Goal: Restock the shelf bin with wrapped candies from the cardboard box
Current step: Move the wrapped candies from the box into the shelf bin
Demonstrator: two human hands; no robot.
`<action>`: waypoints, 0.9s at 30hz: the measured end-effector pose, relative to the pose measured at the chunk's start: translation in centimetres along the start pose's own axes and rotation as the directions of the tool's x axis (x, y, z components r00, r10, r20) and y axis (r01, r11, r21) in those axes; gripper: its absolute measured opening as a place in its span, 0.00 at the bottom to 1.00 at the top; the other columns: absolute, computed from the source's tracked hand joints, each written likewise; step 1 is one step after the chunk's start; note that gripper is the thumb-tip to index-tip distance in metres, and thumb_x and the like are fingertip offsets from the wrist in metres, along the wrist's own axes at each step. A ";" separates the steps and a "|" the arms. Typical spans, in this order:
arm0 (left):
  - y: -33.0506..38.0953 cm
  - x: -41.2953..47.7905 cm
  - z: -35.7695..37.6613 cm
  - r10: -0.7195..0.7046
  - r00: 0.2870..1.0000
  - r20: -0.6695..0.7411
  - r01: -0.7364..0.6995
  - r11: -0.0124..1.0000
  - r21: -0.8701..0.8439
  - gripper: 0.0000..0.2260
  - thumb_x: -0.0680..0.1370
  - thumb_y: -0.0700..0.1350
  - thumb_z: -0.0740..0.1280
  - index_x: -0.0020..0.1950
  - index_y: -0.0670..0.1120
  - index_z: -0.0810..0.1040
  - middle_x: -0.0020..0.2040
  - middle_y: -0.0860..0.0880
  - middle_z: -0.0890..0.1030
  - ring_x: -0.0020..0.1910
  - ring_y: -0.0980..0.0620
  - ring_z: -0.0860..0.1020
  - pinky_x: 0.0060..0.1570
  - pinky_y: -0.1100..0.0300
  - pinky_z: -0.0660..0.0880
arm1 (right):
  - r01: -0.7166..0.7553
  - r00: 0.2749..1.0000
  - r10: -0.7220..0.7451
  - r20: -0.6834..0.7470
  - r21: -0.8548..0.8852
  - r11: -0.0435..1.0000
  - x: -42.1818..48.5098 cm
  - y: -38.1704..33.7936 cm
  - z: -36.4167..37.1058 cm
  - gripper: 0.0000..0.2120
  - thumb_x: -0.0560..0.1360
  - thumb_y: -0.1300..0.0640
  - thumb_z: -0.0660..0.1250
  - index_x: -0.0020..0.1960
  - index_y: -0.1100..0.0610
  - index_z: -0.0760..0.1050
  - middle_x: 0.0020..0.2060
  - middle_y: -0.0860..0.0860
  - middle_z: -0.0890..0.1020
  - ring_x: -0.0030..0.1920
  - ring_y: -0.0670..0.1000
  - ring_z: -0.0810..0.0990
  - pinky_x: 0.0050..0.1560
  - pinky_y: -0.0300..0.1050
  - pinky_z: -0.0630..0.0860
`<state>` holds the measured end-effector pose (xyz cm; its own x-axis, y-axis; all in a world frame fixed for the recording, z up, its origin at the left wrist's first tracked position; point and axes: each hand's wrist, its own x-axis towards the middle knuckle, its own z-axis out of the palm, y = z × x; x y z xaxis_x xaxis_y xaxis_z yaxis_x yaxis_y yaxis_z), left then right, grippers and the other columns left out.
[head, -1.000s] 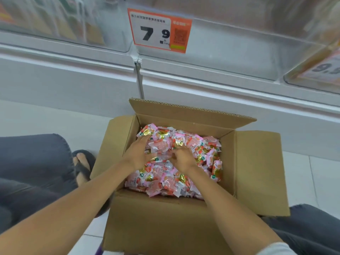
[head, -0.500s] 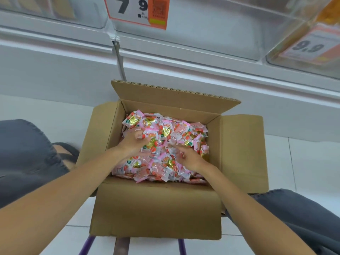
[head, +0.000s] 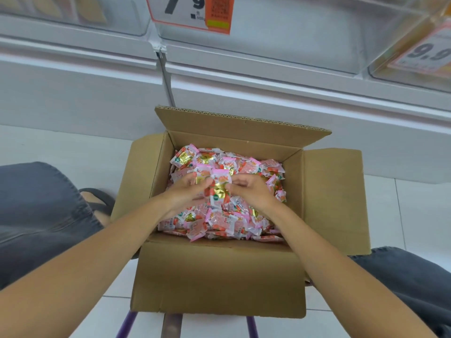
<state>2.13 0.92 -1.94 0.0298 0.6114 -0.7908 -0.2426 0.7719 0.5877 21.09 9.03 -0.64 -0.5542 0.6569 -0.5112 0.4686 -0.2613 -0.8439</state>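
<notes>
Hands [head: 186, 192] [head: 252, 191] hold candies [head: 220, 222] centrally; box [head: 219, 276] flaps splayed outward

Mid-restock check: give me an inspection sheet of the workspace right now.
Surface: white tiled floor; cardboard box sits raised on a support with purple legs.
Job's things: box open, flaps out, heaped with candies; clear shelf bin above, 7.9 price tag on its front, contents not visible.
Clutter: nothing seen.
Hands: left hand and right hand in the box, together gripping a bunch of candies.
Cables: nothing seen.
Surroundings: neighbouring bin with 9.9 tag at right; grey-trousered knees, sandalled foot at left.
</notes>
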 end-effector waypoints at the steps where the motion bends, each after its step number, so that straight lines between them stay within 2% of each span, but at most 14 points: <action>1: 0.2 -0.1 0.5 -0.002 1.000 0.030 0.003 0.999 -0.033 0.21 0.76 0.50 0.72 0.66 0.51 0.71 0.66 0.46 0.77 0.54 0.54 0.82 0.56 0.56 0.79 | 0.008 0.999 -0.009 0.046 0.018 1.000 0.1 -1.0 0.5 0.04 0.76 0.64 0.69 0.47 0.56 0.82 0.38 0.46 0.83 0.37 0.42 0.81 0.44 0.35 0.77; 2: 0.4 -0.1 0.7 0.027 1.000 0.016 -0.026 0.997 -0.068 0.15 0.77 0.46 0.71 0.62 0.52 0.73 0.60 0.46 0.81 0.51 0.55 0.83 0.52 0.57 0.80 | 0.012 0.998 -0.013 0.066 0.029 1.000 0.4 -1.3 0.7 0.07 0.76 0.64 0.70 0.49 0.54 0.82 0.40 0.45 0.84 0.38 0.40 0.82 0.45 0.34 0.78; 3: 0.5 0.2 0.4 0.059 0.998 -0.019 -0.060 0.993 -0.100 0.16 0.78 0.44 0.70 0.64 0.50 0.74 0.58 0.45 0.82 0.52 0.53 0.83 0.53 0.54 0.81 | 0.007 0.999 -0.008 0.047 0.037 0.999 0.9 -1.4 0.7 0.08 0.76 0.64 0.70 0.52 0.54 0.81 0.44 0.45 0.83 0.41 0.39 0.82 0.46 0.34 0.78; 5: 0.9 0.5 -0.7 0.068 0.994 -0.084 -0.083 0.979 -0.184 0.22 0.79 0.42 0.68 0.72 0.48 0.70 0.60 0.44 0.82 0.57 0.47 0.82 0.57 0.45 0.79 | -0.013 0.995 0.009 -0.097 -0.044 0.999 2.7 -0.9 0.0 0.15 0.77 0.62 0.69 0.63 0.59 0.77 0.54 0.50 0.81 0.51 0.45 0.82 0.56 0.44 0.79; 7: 1.1 0.7 -1.9 0.059 0.993 -0.100 -0.082 0.964 -0.251 0.21 0.80 0.42 0.66 0.73 0.48 0.68 0.63 0.44 0.80 0.57 0.45 0.82 0.53 0.43 0.80 | -0.091 0.981 0.057 -0.184 -0.184 0.979 5.0 0.8 -0.7 0.22 0.79 0.60 0.67 0.72 0.60 0.69 0.64 0.54 0.77 0.61 0.54 0.77 0.65 0.54 0.74; 10: 1.2 1.1 -2.5 0.024 0.996 -0.087 -0.046 0.963 -0.266 0.23 0.81 0.45 0.63 0.76 0.51 0.63 0.73 0.45 0.71 0.64 0.43 0.77 0.46 0.47 0.83 | -0.156 0.980 0.087 -0.176 -0.428 0.890 7.7 3.1 0.4 0.33 0.78 0.54 0.68 0.78 0.57 0.58 0.75 0.54 0.65 0.71 0.57 0.67 0.72 0.53 0.66; 12: 1.1 1.7 -2.7 0.020 0.995 -0.097 -0.044 0.965 -0.258 0.28 0.80 0.49 0.65 0.78 0.55 0.59 0.77 0.46 0.64 0.70 0.42 0.72 0.44 0.53 0.82 | -0.141 0.976 0.027 -0.215 -0.536 0.832 8.7 4.0 1.6 0.33 0.76 0.55 0.71 0.76 0.57 0.60 0.72 0.56 0.68 0.71 0.58 0.66 0.71 0.52 0.65; 16: 0.8 2.6 -2.9 0.054 0.992 -0.110 -0.070 0.987 -0.145 0.28 0.80 0.52 0.64 0.79 0.53 0.58 0.77 0.50 0.64 0.72 0.48 0.69 0.44 0.63 0.81 | -0.115 0.961 -0.060 -0.271 -0.583 0.804 8.7 4.0 2.1 0.17 0.75 0.59 0.72 0.61 0.58 0.72 0.55 0.55 0.78 0.59 0.56 0.73 0.60 0.53 0.72; 18: 0.8 2.7 -3.0 0.072 0.992 -0.101 -0.082 0.992 -0.100 0.29 0.81 0.50 0.64 0.80 0.52 0.56 0.78 0.51 0.62 0.74 0.50 0.66 0.49 0.63 0.80 | -0.048 0.970 -0.072 -0.233 -0.472 0.880 8.0 3.1 1.2 0.05 0.75 0.63 0.71 0.50 0.57 0.77 0.48 0.53 0.79 0.52 0.53 0.77 0.56 0.50 0.74; 19: 0.9 2.7 -3.1 0.075 0.993 -0.092 -0.083 0.992 -0.090 0.29 0.81 0.49 0.64 0.80 0.51 0.56 0.78 0.51 0.62 0.74 0.50 0.66 0.54 0.61 0.80 | -0.025 0.974 -0.053 -0.219 -0.338 0.941 7.4 2.2 0.7 0.04 0.75 0.63 0.70 0.45 0.56 0.77 0.44 0.50 0.78 0.46 0.49 0.77 0.53 0.48 0.75; 21: 1.2 2.5 -3.1 0.058 0.996 -0.068 -0.066 0.991 -0.115 0.32 0.80 0.49 0.65 0.80 0.52 0.53 0.79 0.53 0.58 0.73 0.50 0.68 0.61 0.57 0.77 | 0.001 0.989 -0.016 -0.148 -0.101 0.995 5.8 -0.3 -0.2 0.06 0.74 0.60 0.73 0.49 0.57 0.78 0.40 0.43 0.76 0.39 0.40 0.74 0.45 0.40 0.73; 22: 1.4 2.3 -3.0 0.043 0.998 -0.046 -0.048 0.990 -0.130 0.34 0.80 0.51 0.65 0.81 0.52 0.51 0.79 0.54 0.57 0.72 0.50 0.69 0.63 0.57 0.75 | 0.006 0.995 -0.012 -0.103 -0.049 0.999 5.1 -1.4 -0.4 0.12 0.73 0.58 0.74 0.54 0.56 0.77 0.42 0.42 0.77 0.40 0.38 0.74 0.43 0.36 0.73; 25: 2.2 1.4 -2.3 -0.002 0.993 0.122 0.019 0.991 -0.136 0.44 0.72 0.57 0.73 0.80 0.52 0.52 0.78 0.48 0.62 0.68 0.51 0.74 0.67 0.53 0.72 | 0.048 0.999 -0.049 -0.020 -0.042 0.998 3.8 -3.6 0.5 0.18 0.69 0.55 0.78 0.53 0.50 0.73 0.49 0.49 0.81 0.45 0.42 0.78 0.43 0.33 0.73; 27: 2.2 0.9 -2.1 -0.018 0.983 0.184 0.036 0.994 -0.099 0.43 0.70 0.49 0.77 0.79 0.49 0.57 0.73 0.44 0.71 0.65 0.52 0.77 0.64 0.52 0.75 | 0.067 0.998 -0.068 -0.004 -0.041 0.997 3.8 -3.9 1.4 0.17 0.70 0.56 0.77 0.54 0.53 0.73 0.48 0.50 0.81 0.43 0.41 0.77 0.39 0.29 0.71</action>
<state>-0.42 2.84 -1.73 0.2125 0.6193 -0.7558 -0.3363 0.7726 0.5385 16.17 11.53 0.51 -0.5818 0.6760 -0.4523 0.4583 -0.1870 -0.8689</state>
